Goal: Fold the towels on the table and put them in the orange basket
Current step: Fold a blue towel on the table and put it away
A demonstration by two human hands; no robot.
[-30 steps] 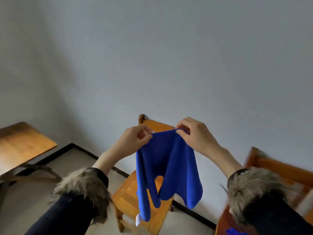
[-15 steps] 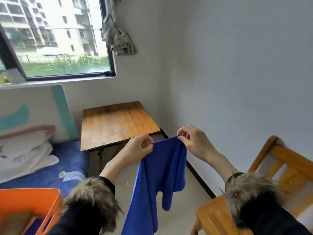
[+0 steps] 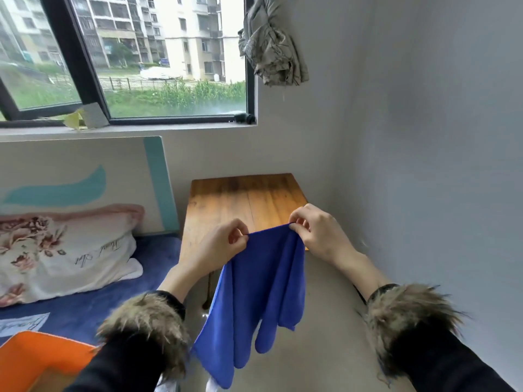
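Note:
A blue towel (image 3: 260,290) hangs in loose folds in the air in front of me. My left hand (image 3: 218,246) pinches its top left corner and my right hand (image 3: 317,236) pinches its top right corner, so the upper edge is stretched between them. The towel's lower end drops to the bottom of the view. The orange basket (image 3: 36,360) shows at the bottom left corner, partly cut off and partly behind my left sleeve.
A small wooden table (image 3: 243,196) stands beyond the towel against the corner walls. A bed with a floral pillow (image 3: 62,250) and blue sheet lies at the left. A window is above, with a bunched cloth (image 3: 271,43) hanging beside it.
My view has swung left from the chair and wall to the window, bed and wooden table. Both hands keep their pinch on the towel's top corners, and the orange basket is now in sight.

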